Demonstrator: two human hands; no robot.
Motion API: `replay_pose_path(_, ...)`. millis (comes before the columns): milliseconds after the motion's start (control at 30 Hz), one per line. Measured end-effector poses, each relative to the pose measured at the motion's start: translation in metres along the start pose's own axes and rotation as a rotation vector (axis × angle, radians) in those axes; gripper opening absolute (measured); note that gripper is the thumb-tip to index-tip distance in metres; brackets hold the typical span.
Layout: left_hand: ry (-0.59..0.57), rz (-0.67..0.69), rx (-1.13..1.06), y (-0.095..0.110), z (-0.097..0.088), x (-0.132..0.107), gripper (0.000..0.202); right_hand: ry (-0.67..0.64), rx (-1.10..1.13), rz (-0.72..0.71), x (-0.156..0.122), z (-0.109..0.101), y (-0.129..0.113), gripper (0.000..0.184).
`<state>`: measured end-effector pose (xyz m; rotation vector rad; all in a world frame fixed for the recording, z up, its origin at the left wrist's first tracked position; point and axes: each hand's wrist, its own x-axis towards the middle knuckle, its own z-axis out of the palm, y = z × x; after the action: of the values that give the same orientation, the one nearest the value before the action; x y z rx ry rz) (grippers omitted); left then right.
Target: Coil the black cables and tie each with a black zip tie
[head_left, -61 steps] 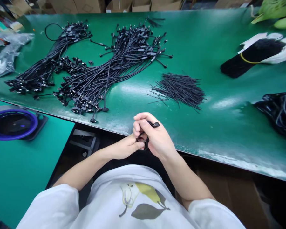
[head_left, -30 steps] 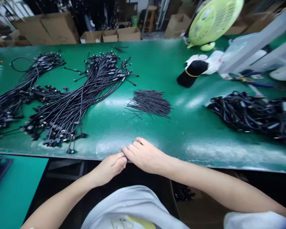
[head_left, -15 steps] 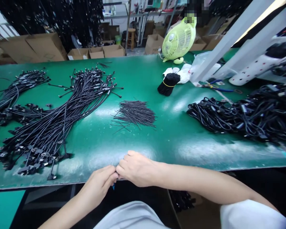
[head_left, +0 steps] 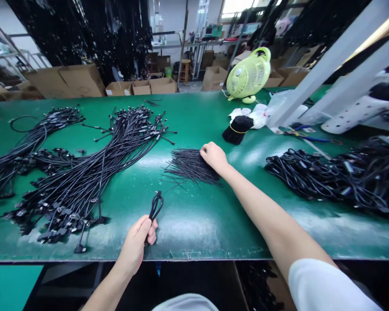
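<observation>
My left hand point(head_left: 139, 242), near the table's front edge, is closed around a black cable point(head_left: 156, 206) folded into a small loop. The loop's upper end, with a small dark end piece, sticks up out of the fist. Farther forward, my right hand point(head_left: 215, 157) rests on the right side of a pile of thin black wire ties point(head_left: 189, 166). Its fingers are pinched together against the pile, and what lies between the fingertips is hidden.
Long black cables point(head_left: 113, 151) with connectors lie in bundles on the left of the green table point(head_left: 194, 216). A banded black bundle point(head_left: 237, 129), a green fan point(head_left: 249, 75) and pliers point(head_left: 306, 134) stand or lie farther back. Coiled cables point(head_left: 324, 172) are heaped on the right.
My hands were together at the table edge and are now apart. The right has moved forward to the wire ties; the folded cable now shows in my left hand. The view has tilted up.
</observation>
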<state>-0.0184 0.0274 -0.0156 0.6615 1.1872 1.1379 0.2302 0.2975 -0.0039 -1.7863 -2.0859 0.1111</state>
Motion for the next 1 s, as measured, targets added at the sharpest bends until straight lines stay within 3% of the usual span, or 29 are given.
replay_pose_path(100,0.002,-0.017,-0.077,0.003,0.002,0.000,0.042,0.100,-0.011,0.023,-0.018,-0.008,-0.011,0.022)
replay_pose_path(167,0.006,-0.020,-0.152,0.005,0.005,0.001,0.040,0.129,0.119,-0.042,-0.048,-0.014,-0.031,0.021)
replay_pose_path(233,-0.009,-0.006,-0.217,0.006,0.009,0.002,0.037,0.011,0.392,-0.143,-0.090,-0.015,-0.060,0.018)
replay_pose_path(367,-0.044,0.049,-0.275,0.007,0.015,0.000,0.044,-0.410,0.836,-0.194,-0.176,-0.009,-0.116,0.017)
replay_pose_path(400,-0.042,0.066,-0.268,0.006,0.015,-0.001,0.045,-0.436,0.856,-0.201,-0.191,-0.008,-0.125,0.016)
replay_pose_path(467,-0.025,0.128,-0.203,0.004,0.012,-0.004,0.041,-0.359,0.755,-0.297,-0.210,-0.008,-0.135,0.015)
replay_pose_path(533,0.020,0.221,-0.025,0.001,0.006,-0.007,0.036,-0.175,0.475,-0.524,-0.215,-0.013,-0.138,0.018)
replay_pose_path(633,0.096,0.383,0.354,0.001,-0.003,-0.011,0.030,0.089,0.059,-0.986,-0.208,-0.025,-0.140,0.024)
replay_pose_path(733,0.058,0.440,0.579,0.007,-0.012,-0.019,0.026,0.147,-0.047,-1.314,-0.197,-0.037,-0.147,0.031)
replay_pose_path(867,-0.145,0.319,0.590,0.013,-0.022,-0.037,0.024,-0.081,0.001,-1.339,-0.191,-0.054,-0.159,0.034)
replay_pose_path(933,-0.192,0.219,0.522,0.011,-0.023,-0.040,0.022,-0.056,-0.025,-1.391,-0.194,-0.057,-0.164,0.033)
replay_pose_path(1000,-0.187,0.072,0.402,0.006,-0.024,-0.036,0.022,0.094,-0.114,-1.479,-0.199,-0.054,-0.166,0.033)
